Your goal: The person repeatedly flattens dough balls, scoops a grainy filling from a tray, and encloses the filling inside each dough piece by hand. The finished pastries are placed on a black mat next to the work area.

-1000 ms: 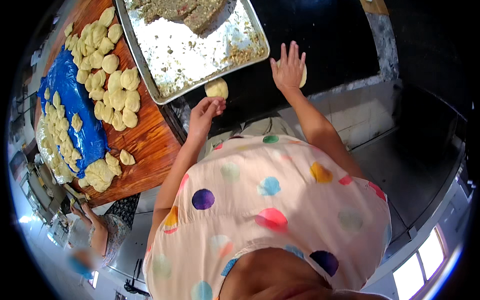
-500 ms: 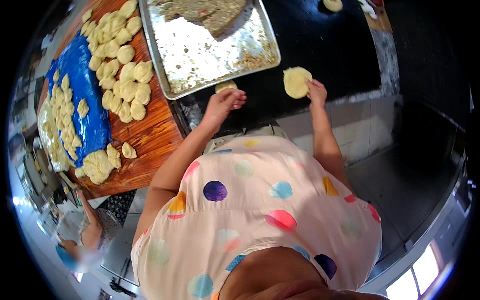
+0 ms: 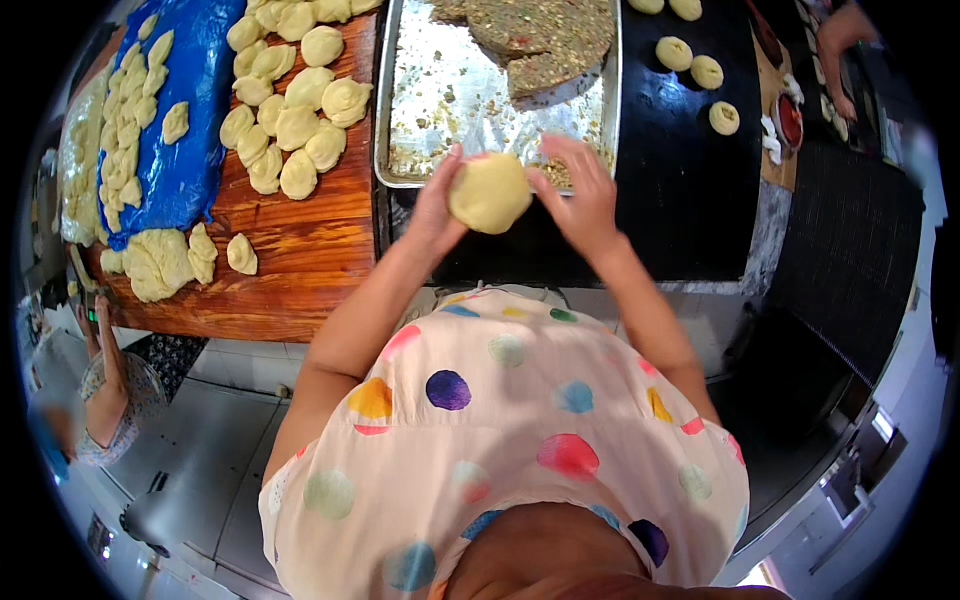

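A flat round of pale dough (image 3: 488,192) rests in my left hand (image 3: 436,205), whose thumb and fingers grip its left side in front of the metal tray (image 3: 384,120). My right hand (image 3: 578,195) is open beside the dough's right edge, fingers spread and slightly blurred over the tray's near edge. The tray carries a slab of speckled brownish filling (image 3: 540,40) and loose crumbs (image 3: 556,175). Left of it, several dough pieces (image 3: 296,125) lie on the wooden table (image 3: 290,260).
Blue plastic sheet (image 3: 190,190) with dough pieces lies at left. Several shaped rounds (image 3: 706,71) sit on the black worktop (image 3: 680,220); a red container (image 3: 788,125) stands beside them. Another person's arm (image 3: 840,50) is at upper right, and a co-worker (image 3: 110,395) is at lower left.
The dough round has passed from my right hand into my left and moved leftward, toward the middle before me. My right hand has let go and opened. The whole view has shifted.
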Tool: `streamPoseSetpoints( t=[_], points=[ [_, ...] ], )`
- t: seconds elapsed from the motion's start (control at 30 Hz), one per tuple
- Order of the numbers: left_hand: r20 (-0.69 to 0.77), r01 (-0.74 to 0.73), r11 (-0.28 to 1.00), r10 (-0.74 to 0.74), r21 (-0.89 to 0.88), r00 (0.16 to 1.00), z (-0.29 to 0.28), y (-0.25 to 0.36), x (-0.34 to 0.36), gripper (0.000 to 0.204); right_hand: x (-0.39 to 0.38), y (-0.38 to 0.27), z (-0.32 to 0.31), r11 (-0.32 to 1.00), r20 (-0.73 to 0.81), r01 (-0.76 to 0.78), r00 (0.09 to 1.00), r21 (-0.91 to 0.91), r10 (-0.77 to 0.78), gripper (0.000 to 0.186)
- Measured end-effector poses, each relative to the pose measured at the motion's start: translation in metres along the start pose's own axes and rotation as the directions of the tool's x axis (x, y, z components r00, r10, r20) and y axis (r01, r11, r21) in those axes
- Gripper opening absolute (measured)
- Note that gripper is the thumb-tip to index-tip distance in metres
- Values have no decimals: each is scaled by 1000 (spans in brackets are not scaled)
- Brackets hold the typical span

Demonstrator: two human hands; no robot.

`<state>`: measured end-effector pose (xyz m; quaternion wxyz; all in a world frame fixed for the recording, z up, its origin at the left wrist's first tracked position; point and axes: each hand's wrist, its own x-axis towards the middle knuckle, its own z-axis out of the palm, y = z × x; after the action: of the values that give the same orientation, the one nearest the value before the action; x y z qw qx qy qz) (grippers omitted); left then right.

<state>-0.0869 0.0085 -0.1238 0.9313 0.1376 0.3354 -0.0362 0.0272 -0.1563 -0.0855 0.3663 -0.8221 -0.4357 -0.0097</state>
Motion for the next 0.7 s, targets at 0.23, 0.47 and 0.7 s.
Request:
streamPoseSetpoints(
  t=[0.23, 0.47, 0.7],
  points=[
    [-130, -80, 957, 46, -277, 990, -56, 30, -23, 47, 111, 106, 88, 507, 603, 689, 715, -518, -354, 33],
    [-104, -132, 875, 94, -466, 990, -69, 5, -38, 47, 121, 117, 97, 353, 806, 811, 554, -467, -209, 14],
    [-34, -113, 903, 109, -415, 993, -43, 14, -22, 51, 132, 131, 93, 623, 796, 729, 541, -284, -271, 11]
  ],
)
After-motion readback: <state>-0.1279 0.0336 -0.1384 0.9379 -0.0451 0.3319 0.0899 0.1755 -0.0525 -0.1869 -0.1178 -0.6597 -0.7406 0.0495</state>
